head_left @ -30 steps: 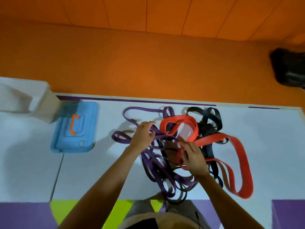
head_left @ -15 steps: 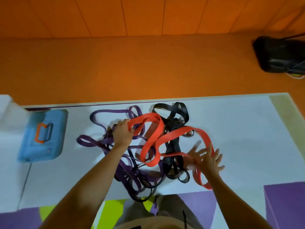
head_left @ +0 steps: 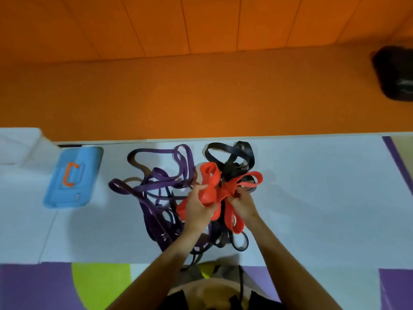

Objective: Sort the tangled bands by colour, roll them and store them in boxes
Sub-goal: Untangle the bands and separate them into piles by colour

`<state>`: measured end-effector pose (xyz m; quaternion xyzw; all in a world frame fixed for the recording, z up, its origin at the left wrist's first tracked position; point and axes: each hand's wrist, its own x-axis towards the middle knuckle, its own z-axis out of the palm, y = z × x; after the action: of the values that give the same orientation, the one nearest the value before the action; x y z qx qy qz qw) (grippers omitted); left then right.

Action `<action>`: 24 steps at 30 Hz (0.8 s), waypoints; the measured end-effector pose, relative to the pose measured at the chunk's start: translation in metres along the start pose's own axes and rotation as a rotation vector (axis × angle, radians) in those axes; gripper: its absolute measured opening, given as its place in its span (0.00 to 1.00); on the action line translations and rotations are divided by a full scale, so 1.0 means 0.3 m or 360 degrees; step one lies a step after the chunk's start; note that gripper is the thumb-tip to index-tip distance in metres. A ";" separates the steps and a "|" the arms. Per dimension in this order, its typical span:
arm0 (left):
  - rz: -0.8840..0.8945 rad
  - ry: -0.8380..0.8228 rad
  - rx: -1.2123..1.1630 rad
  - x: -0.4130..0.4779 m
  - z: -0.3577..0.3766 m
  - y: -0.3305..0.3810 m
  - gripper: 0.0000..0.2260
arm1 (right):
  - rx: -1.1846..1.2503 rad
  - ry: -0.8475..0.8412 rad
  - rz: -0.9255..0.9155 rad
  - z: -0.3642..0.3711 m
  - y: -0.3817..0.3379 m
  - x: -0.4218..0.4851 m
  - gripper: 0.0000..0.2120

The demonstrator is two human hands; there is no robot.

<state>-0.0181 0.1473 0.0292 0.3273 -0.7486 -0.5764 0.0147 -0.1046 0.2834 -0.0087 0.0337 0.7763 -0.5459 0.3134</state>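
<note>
A tangle of bands lies on the white mat [head_left: 312, 198]. Purple bands [head_left: 161, 184] spread to the left, black bands [head_left: 232, 157] loop at the back and trail toward me. The red band [head_left: 210, 182] is bunched in loops above the pile's middle. My left hand [head_left: 199, 209] grips the red band from the left, and my right hand [head_left: 242, 204] grips it from the right. The two hands sit close together, over the black and purple strands.
A blue box [head_left: 73, 177] with an orange handle lies at the left on the mat. A white box [head_left: 24, 146] stands beyond it at the far left. A black bag [head_left: 395, 72] rests on the orange floor at the far right.
My right hand, open on the mat before, has closed on the red band. My left hand came right onto the red band too. The spread red loops are now gathered between my hands.
</note>
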 end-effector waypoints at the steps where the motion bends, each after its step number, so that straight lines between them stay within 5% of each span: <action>1: 0.0078 -0.0054 0.0118 -0.016 0.015 -0.009 0.23 | 0.0191 -0.0143 0.0094 0.020 -0.020 0.002 0.06; 5: 0.0315 -0.0196 0.0477 -0.033 0.014 -0.021 0.19 | 0.0946 -0.0455 0.0466 0.076 -0.030 0.006 0.07; 8: 0.0265 -0.0339 0.0599 -0.022 -0.045 -0.043 0.21 | 0.1131 -0.0622 0.0536 0.088 -0.034 0.036 0.17; 11: 0.0457 -0.0487 0.0649 -0.041 -0.090 -0.057 0.12 | 0.0720 -0.0585 0.0631 0.118 -0.087 0.061 0.23; 14: 0.0511 -0.0606 0.0838 -0.060 -0.117 -0.101 0.13 | 0.0264 -0.0197 0.0764 0.180 -0.122 0.090 0.47; 16: 0.0549 -0.0701 0.0861 -0.064 -0.135 -0.146 0.14 | 0.0134 -0.0070 0.0812 0.222 -0.148 0.105 0.53; 24: 0.0629 -0.0545 0.0579 -0.027 -0.229 -0.164 0.08 | 0.0015 0.0279 0.0787 0.297 -0.103 0.121 0.29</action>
<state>0.0390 0.0867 0.0121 0.0711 -0.8800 -0.4659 -0.0585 -0.1058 0.1831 -0.0205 0.2711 0.7662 -0.4512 0.3686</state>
